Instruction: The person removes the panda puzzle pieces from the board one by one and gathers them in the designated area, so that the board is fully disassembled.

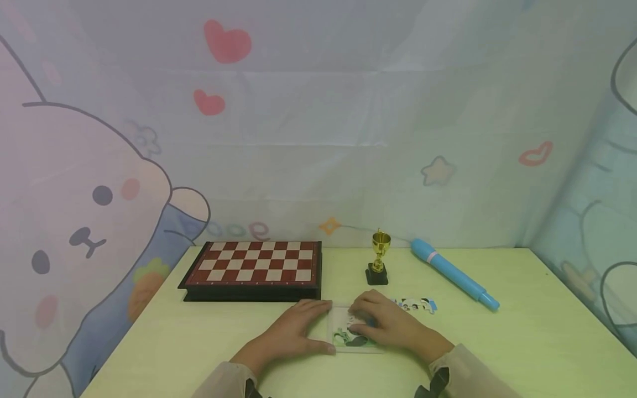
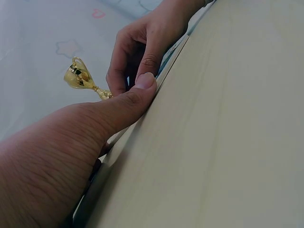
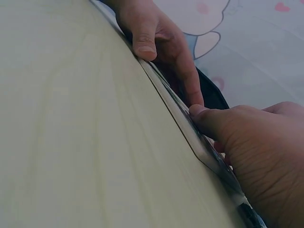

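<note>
Trophy (image 1: 380,257) right of chessboard (image 1: 252,266)

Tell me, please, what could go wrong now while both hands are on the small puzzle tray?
1. The left hand and right hand press the flat puzzle tray only at its edges; it might slide on the smooth table.
2. Loose puzzle pieces lie beside the right hand; a sweep could perhaps push them away.
3. The gold trophy stands just behind the hands; a lifted hand could tip it.

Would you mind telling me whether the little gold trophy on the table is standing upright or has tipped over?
Upright. The gold trophy stands on its black base on the table, cup uppermost, behind both hands.
</note>
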A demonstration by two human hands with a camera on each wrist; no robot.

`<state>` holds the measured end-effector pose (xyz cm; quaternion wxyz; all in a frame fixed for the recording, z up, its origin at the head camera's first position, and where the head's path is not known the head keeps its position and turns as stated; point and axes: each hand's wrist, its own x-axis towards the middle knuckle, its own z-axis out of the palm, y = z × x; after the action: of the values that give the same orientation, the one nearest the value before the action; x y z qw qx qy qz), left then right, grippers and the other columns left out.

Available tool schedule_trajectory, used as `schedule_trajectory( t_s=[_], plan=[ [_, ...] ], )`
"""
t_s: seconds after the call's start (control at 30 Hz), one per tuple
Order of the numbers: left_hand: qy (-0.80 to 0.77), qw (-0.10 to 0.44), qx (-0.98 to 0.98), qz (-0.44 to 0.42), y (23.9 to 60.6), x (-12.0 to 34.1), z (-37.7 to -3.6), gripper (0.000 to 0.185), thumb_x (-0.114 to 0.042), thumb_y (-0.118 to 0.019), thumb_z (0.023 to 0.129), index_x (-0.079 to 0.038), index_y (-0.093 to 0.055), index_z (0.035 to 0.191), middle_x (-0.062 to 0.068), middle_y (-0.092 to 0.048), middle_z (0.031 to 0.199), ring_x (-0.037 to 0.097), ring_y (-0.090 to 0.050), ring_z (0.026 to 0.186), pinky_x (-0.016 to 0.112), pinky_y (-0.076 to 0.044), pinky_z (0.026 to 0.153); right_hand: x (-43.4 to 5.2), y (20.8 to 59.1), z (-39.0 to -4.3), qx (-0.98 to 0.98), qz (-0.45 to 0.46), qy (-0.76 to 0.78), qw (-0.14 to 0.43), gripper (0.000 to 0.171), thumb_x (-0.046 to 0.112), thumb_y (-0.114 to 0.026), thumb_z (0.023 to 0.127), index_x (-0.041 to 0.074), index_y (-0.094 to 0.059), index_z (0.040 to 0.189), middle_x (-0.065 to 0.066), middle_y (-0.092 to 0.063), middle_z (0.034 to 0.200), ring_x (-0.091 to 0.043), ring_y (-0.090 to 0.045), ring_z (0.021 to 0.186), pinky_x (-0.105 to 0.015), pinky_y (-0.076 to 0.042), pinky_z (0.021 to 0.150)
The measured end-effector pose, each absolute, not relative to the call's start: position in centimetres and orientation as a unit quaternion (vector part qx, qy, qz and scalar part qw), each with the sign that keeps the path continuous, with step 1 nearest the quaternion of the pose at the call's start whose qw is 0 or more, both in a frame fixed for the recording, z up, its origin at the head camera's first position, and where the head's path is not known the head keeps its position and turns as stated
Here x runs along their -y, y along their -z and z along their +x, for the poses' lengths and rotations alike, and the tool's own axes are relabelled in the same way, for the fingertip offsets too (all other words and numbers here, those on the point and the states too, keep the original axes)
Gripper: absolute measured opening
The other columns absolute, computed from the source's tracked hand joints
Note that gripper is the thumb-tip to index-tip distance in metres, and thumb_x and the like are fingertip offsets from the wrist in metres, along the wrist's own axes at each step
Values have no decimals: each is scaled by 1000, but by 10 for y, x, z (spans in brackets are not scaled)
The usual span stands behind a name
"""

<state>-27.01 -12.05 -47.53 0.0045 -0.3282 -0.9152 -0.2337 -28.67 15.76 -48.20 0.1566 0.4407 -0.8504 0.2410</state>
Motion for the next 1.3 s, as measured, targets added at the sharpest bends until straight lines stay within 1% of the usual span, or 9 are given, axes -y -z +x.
schedule_trajectory(
  t_s=[0.27, 0.5, 0.67, 1.0, 1.3],
  plan=[
    [234, 5, 915, -329, 474, 120, -269, 94, -78, -60, 73, -28, -37, 149, -10, -40, 152, 17, -38, 141, 51, -36, 114, -157, 483, -286, 858, 424, -245, 153, 25, 43, -67, 89, 24, -64, 105, 13, -57, 111, -4, -51, 105, -28, -52, 89],
    [237, 1, 914, -331, 472, 120, -268, 93, -76, -62, 73, -27, -38, 149, -11, -40, 152, 17, -38, 140, 50, -36, 114, -156, 481, -285, 858, 423, -249, 150, 26, 42, -68, 88, 21, -63, 103, 10, -57, 110, -5, -50, 103, -28, -51, 89],
    [236, 5, 913, -333, 472, 120, -268, 93, -76, -62, 73, -27, -38, 148, -11, -40, 152, 17, -38, 140, 50, -36, 114, -156, 481, -284, 859, 420, -255, 144, 27, 42, -69, 88, 21, -62, 103, 10, -57, 110, -4, -50, 103, -27, -51, 89],
    [231, 14, 914, -333, 474, 120, -268, 93, -77, -61, 73, -27, -38, 148, -12, -41, 151, 16, -39, 140, 49, -37, 114, -156, 482, -285, 859, 420, -253, 151, 29, 43, -68, 87, 21, -60, 106, 11, -55, 110, -4, -50, 103, -28, -50, 91],
    [236, 3, 915, -327, 473, 121, -269, 95, -79, -60, 71, -29, -37, 149, -13, -39, 152, 16, -37, 141, 50, -35, 115, -156, 481, -284, 864, 408, -261, 139, 29, 41, -69, 87, 22, -59, 106, 12, -56, 106, -3, -50, 100, -27, -50, 89]
  ],
)
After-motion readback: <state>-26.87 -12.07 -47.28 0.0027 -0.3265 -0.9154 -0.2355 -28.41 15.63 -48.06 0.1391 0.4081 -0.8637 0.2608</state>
